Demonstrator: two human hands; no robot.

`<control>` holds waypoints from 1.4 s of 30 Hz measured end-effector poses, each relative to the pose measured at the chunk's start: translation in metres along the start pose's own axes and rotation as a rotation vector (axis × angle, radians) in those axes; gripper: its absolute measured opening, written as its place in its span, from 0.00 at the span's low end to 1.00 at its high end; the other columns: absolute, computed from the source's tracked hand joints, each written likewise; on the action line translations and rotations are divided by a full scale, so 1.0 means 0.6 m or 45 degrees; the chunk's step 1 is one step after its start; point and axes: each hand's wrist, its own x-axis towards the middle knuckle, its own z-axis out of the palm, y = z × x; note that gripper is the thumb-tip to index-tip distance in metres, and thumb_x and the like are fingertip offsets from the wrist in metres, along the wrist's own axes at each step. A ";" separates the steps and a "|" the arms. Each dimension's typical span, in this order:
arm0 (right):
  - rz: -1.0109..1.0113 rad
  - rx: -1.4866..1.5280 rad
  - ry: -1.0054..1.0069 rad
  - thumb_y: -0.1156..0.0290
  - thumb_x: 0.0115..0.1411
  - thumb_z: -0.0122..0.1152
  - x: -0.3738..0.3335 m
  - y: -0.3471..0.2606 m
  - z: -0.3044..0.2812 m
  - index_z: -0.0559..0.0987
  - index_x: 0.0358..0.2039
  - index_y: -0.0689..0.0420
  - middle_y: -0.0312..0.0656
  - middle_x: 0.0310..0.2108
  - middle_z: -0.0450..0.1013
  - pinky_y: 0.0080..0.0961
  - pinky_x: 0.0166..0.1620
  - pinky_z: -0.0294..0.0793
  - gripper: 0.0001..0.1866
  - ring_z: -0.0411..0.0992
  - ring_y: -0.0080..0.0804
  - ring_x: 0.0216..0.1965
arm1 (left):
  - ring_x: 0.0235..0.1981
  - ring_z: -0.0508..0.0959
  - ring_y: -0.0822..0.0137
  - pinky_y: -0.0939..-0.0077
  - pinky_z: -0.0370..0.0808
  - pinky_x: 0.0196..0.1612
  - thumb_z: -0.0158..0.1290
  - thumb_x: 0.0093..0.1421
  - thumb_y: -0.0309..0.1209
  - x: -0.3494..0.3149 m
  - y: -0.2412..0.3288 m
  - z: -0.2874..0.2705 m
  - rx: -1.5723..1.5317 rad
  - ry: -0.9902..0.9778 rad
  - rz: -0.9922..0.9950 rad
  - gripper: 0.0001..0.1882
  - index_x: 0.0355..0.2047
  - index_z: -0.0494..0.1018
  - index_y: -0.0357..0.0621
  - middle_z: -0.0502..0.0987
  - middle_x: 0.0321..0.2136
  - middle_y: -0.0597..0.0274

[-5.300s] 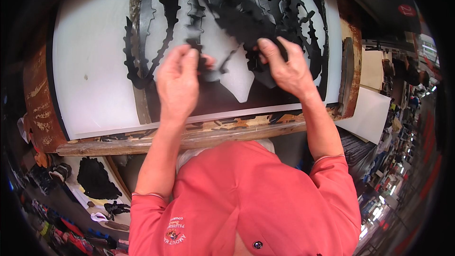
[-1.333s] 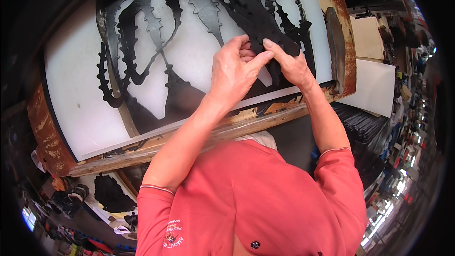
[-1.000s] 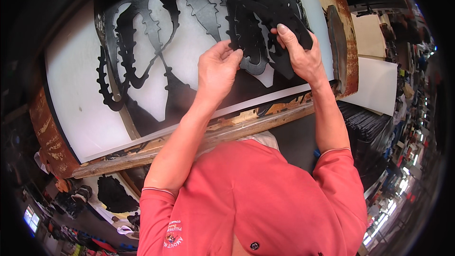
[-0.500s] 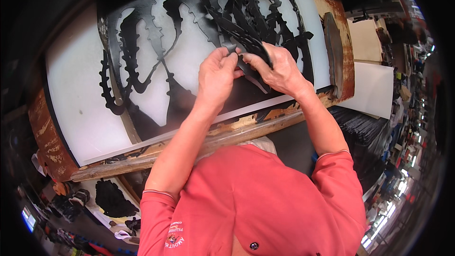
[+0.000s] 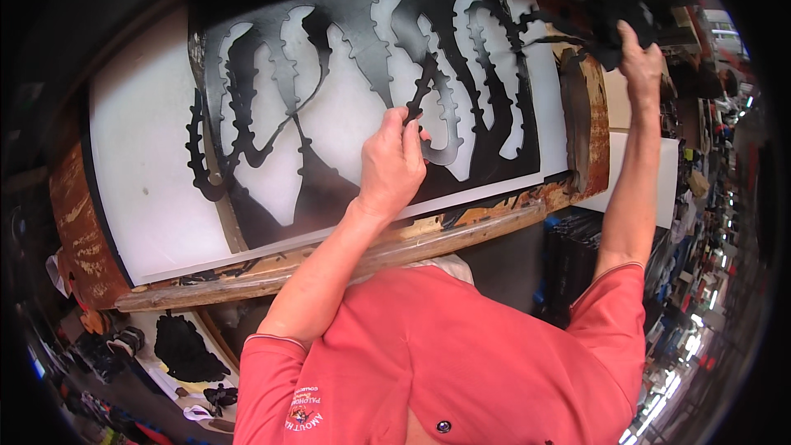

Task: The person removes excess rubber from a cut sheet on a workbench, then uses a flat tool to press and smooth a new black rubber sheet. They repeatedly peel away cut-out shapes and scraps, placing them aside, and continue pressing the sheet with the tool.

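Observation:
A black sheet [image 5: 329, 185], leather-like and cut through with notched, curved openings, lies over a white board [image 5: 156, 206]. My left hand [image 5: 394, 156] is closed in a pinch on a narrow black notched strip [image 5: 422, 86] near the middle of the sheet; whether the strip is still joined to the sheet I cannot tell. Off to the far right, my right hand [image 5: 641, 64] grips a bundle of black cut pieces [image 5: 606, 12], smeared by motion. Thin ends of the bundle trail leftward over the board's far right corner.
A worn wooden rail [image 5: 329, 268] runs along the board's near edge. Rusty metal [image 5: 82, 231] flanks the board at left, and a grey bar [image 5: 581, 107] at right. White sheets [image 5: 638, 177] and a dark stack [image 5: 573, 255] stand at right. A black pile [image 5: 185, 350] sits lower left.
My right hand has swung up and right, carrying the black pieces off the sheet and uncovering notched openings there. My left hand has shifted slightly right and down and now pinches a strip.

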 end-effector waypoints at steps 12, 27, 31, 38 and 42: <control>0.138 0.681 -0.856 0.53 0.63 0.75 -0.128 -0.097 -0.078 0.83 0.45 0.64 0.41 0.29 0.84 0.17 0.22 0.71 0.25 0.78 0.20 0.22 | 0.69 0.67 0.34 0.46 0.69 0.69 0.71 0.60 0.32 0.008 0.073 -0.016 0.404 0.000 0.548 0.48 0.74 0.57 0.32 0.60 0.72 0.30; -0.639 0.499 -1.233 0.57 0.76 0.53 -0.286 -0.287 -0.063 0.81 0.52 0.58 0.50 0.36 0.80 0.32 0.36 0.77 0.18 0.79 0.38 0.37 | 0.71 0.71 0.39 0.45 0.68 0.72 0.66 0.59 0.30 0.115 0.137 -0.004 0.112 0.025 1.121 0.43 0.74 0.63 0.39 0.70 0.70 0.41; -0.794 0.448 -1.197 0.37 0.76 0.48 -0.274 -0.317 -0.064 0.83 0.48 0.65 0.52 0.31 0.80 0.37 0.41 0.77 0.37 0.79 0.46 0.34 | 0.63 0.78 0.42 0.49 0.72 0.69 0.67 0.56 0.24 0.106 0.153 -0.022 -0.065 -0.019 0.927 0.37 0.68 0.70 0.36 0.79 0.62 0.44; -0.549 0.838 -1.255 0.43 0.73 0.65 -0.234 -0.325 -0.060 0.88 0.40 0.64 0.36 0.26 0.80 0.20 0.34 0.74 0.30 0.76 0.21 0.30 | 0.48 0.79 0.72 0.74 0.76 0.53 0.57 0.73 0.22 0.074 0.193 -0.071 -0.660 0.055 0.307 0.13 0.56 0.76 0.37 0.82 0.47 0.64; -1.072 0.814 -0.697 0.66 0.64 0.77 -0.249 -0.322 -0.022 0.86 0.53 0.62 0.42 0.48 0.80 0.20 0.38 0.75 0.20 0.77 0.24 0.42 | 0.53 0.82 0.66 0.69 0.79 0.59 0.63 0.70 0.26 0.063 0.194 -0.105 -1.029 -0.145 -0.127 0.22 0.63 0.74 0.40 0.82 0.51 0.59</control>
